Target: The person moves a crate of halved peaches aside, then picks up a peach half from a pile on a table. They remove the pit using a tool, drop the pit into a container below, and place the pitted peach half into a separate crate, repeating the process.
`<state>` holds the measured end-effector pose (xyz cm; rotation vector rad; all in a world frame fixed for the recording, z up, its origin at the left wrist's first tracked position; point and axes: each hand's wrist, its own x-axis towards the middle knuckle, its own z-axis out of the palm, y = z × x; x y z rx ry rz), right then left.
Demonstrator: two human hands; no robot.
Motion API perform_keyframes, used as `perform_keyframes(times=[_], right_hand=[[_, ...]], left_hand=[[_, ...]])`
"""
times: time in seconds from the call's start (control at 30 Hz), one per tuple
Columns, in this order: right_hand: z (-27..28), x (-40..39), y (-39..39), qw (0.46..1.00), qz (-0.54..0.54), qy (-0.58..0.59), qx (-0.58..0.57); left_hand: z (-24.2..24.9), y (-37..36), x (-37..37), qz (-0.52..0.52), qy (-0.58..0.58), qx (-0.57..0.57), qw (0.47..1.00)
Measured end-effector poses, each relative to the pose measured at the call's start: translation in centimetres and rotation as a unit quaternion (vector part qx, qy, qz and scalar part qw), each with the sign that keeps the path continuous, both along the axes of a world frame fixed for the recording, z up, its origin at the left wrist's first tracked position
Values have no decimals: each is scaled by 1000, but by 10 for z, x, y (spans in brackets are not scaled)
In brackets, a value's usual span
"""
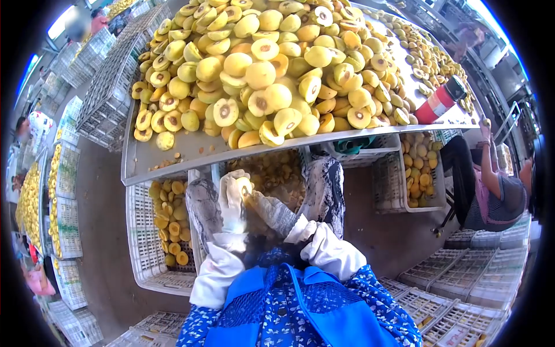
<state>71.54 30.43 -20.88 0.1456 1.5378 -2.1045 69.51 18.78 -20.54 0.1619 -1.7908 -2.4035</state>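
Note:
My left hand, in a pale glove, is closed round a halved yellow fruit, its cut face and brown centre showing. My right hand, in a grey glove, is closed and touches the lower right of that fruit; what it grips is too small to make out. Both hands are between my knees, below the metal table's front edge. A large heap of halved yellow fruit covers the table. Beneath my hands, a container holds fruit pieces.
A white crate with fruit halves stands at the left, another crate at the right. A red bottle lies on the table's right side. A seated co-worker is at the right. Stacked crates stand behind me.

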Motion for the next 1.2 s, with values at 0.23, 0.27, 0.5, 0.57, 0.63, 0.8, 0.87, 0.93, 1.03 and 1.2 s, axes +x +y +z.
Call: perform_keyframes(times=[0.23,0.27,0.5,0.57,0.63,0.8,0.87,0.93,1.03,1.2], right_hand=[[-10,2,1,926,41,252,279],[-2,1,4,970,47,151,185],[-8,-1,-1,942,17,235,238],[-15,0,-1,919,17,274,284],[-22,0,4,843,58,379,378],[-25,8,9,823,74,392,404],[-47,8,19,963,45,250,90],[-60,1,32,964,186,82,173],[-13,9,23,916,192,-144,-320],[6,0,9,946,191,-81,-250]], left_hand=[[-10,5,1,43,-86,169,981],[-13,6,0,40,-83,167,982],[0,25,2,112,-17,36,993],[-1,27,2,125,-15,13,992],[-5,26,2,118,-31,14,992],[-27,16,6,73,-68,127,987],[-70,-12,-17,-169,171,-46,970],[-17,-17,-18,-255,-201,79,942],[-48,-8,-13,-70,-181,123,973],[-10,4,9,71,10,-1,997]])
